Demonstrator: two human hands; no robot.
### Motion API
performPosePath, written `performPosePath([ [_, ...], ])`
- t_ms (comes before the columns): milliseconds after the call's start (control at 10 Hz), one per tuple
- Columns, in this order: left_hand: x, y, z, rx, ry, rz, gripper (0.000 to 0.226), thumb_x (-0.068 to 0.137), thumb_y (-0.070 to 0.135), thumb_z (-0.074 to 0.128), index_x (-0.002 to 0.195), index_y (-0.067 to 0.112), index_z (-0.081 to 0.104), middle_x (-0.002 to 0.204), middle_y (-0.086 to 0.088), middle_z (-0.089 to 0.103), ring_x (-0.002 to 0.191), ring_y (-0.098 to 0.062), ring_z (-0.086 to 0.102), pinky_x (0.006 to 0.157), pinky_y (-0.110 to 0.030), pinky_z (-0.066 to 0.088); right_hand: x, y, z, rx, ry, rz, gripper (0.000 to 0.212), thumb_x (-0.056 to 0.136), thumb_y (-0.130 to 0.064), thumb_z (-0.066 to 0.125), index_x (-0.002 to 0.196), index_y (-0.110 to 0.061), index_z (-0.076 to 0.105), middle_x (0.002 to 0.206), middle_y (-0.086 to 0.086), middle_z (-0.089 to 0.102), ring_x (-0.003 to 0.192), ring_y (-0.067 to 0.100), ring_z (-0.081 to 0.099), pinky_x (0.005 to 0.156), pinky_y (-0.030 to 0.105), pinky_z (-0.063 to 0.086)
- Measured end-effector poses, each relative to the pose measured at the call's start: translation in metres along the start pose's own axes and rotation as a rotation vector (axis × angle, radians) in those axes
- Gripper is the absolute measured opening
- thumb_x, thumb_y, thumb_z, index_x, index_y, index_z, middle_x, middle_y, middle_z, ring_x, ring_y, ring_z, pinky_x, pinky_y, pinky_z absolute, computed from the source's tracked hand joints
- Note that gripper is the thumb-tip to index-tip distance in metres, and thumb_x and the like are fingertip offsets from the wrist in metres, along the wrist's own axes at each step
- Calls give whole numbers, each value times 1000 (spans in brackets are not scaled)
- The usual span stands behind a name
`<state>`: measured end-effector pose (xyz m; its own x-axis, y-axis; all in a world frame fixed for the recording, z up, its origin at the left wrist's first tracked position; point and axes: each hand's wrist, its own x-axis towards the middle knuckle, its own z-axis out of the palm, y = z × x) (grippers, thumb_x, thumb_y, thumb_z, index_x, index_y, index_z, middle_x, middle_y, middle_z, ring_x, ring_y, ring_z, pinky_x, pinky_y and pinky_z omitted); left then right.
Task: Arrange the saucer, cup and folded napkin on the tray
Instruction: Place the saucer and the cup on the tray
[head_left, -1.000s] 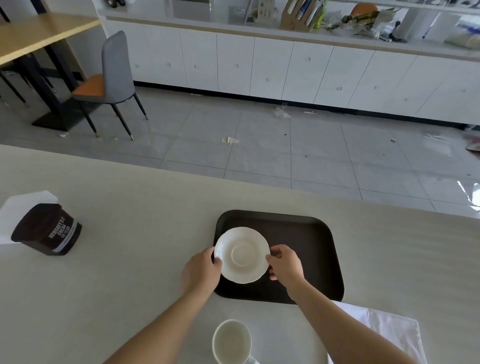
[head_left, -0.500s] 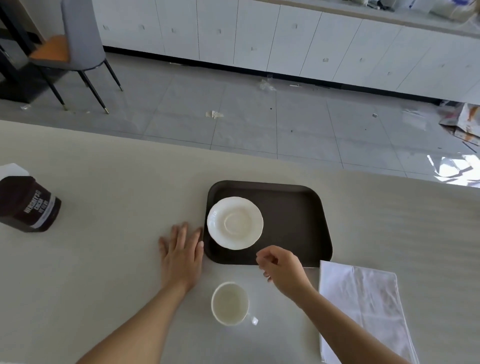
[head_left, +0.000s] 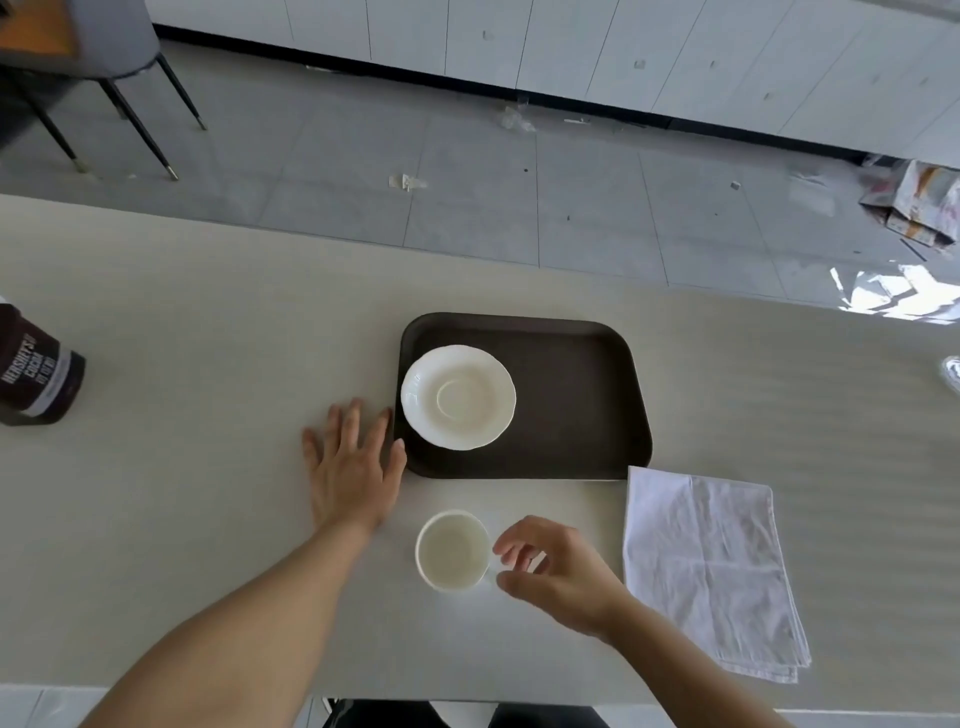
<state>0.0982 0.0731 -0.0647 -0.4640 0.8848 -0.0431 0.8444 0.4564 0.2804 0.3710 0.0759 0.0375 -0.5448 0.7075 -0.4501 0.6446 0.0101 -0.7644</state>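
A white saucer (head_left: 458, 397) lies on the left part of the dark brown tray (head_left: 582, 395). An empty white cup (head_left: 452, 551) stands on the table in front of the tray. A folded white napkin (head_left: 711, 566) lies flat on the table to the right, just below the tray's near right corner. My left hand (head_left: 352, 467) rests flat on the table, fingers spread, beside the tray's left edge. My right hand (head_left: 553, 571) hovers just right of the cup with fingers curled and apart around where the handle is; it hides the handle.
A dark brown cocoa tin (head_left: 36, 371) stands at the table's left edge. The table's far edge runs behind the tray, with tiled floor beyond. A grey chair (head_left: 104, 47) stands on the floor at the far left.
Both hands let go of the saucer on the tray. My left hand settled flat on the table. My right hand came back toward me to the cup's right side.
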Motion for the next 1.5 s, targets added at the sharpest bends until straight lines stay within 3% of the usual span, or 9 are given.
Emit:
performPosePath([
  [200,0,1,1,1,35,16,58,94,56,23,141,32,46,158,-8,34,149,-30,18,120,-57,7,-2,6,15,-241,66,-124,17,86,-37,74,92,-21,70,90,-12,65,74,8,64,68,25,57],
  [400,1,-1,6,21,59,27,57,94,55,23,140,31,48,156,-10,36,148,-31,22,119,-59,11,-1,9,16,-292,234,-278,11,90,-24,70,91,-14,75,89,-4,66,67,9,60,61,29,55],
  [600,0,0,5,49,58,15,58,94,55,23,140,30,48,156,-8,36,148,-30,21,120,-58,10,6,22,-20,-153,483,-218,2,85,-12,77,86,-13,75,87,-6,65,72,10,64,66,26,58],
  [700,0,1,4,52,63,20,59,94,54,24,140,29,49,155,-10,37,148,-32,23,120,-58,12,14,28,-44,-131,620,-123,6,83,-13,78,82,-18,75,85,-8,65,74,7,65,62,12,51],
  [1000,0,2,2,60,52,16,58,93,54,24,140,29,49,155,-10,37,147,-32,24,120,-59,13,62,36,-76,8,689,112,10,87,-24,72,78,-29,74,88,-8,67,77,8,63,63,19,45],
  [1200,0,2,1,55,54,13,57,92,53,26,138,29,50,154,-10,38,147,-32,24,119,-59,14,76,39,-80,204,670,172,15,92,-25,67,105,-22,74,94,-2,73,87,16,69,82,39,59],
  [1300,0,3,0,58,49,12,57,92,54,26,138,29,50,154,-10,38,147,-32,24,119,-59,15,76,38,-80,266,645,178,23,93,-28,65,115,-21,68,94,-3,72,93,23,70,88,44,58],
  [1400,0,4,-1,52,52,17,58,91,54,27,137,28,51,153,-11,39,146,-33,26,118,-60,15,73,36,-77,273,644,172,1,93,-30,63,92,-30,63,92,10,68,90,34,67,88,53,56],
  [1500,-1,4,-3,43,42,16,59,91,54,25,138,28,51,154,-10,38,147,-32,25,119,-59,14,71,35,-75,256,659,172,6,91,-29,63,91,-25,59,91,10,67,86,35,65,86,55,55],
])
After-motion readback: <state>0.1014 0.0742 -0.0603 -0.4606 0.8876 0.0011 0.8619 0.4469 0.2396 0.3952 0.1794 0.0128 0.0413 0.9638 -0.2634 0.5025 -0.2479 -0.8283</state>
